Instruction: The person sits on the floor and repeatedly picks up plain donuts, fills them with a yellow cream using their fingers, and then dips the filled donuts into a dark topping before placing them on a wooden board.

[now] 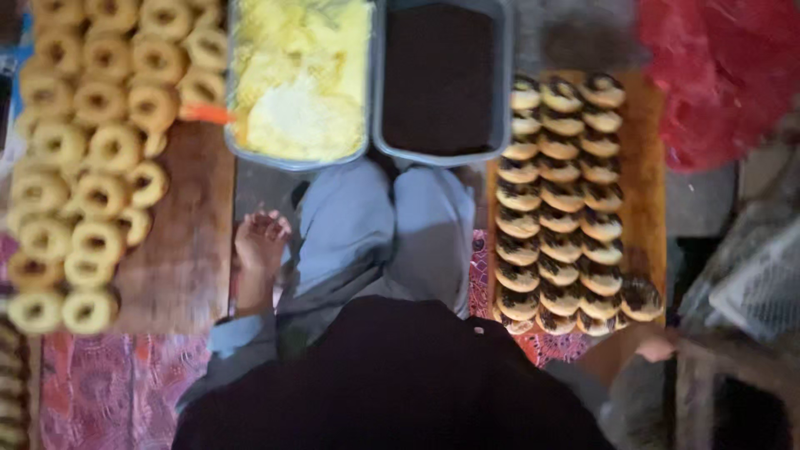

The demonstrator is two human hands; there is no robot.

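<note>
Two hands were idle between dippings: left hand (260, 242) lay with grip spread beside plain ring doughnuts (87, 158) on the wooden board (187, 250); right hand (656, 347), grip unreadable, touched chocolate-topped doughnuts' wooden tray (650, 208). Another plain doughnut was judged due.

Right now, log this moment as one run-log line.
left hand: empty, open, beside plain doughnuts board | right hand: at chocolate-topped doughnuts board corner, grip unclear | trays: yellow shreds, dark sprinkles
</note>
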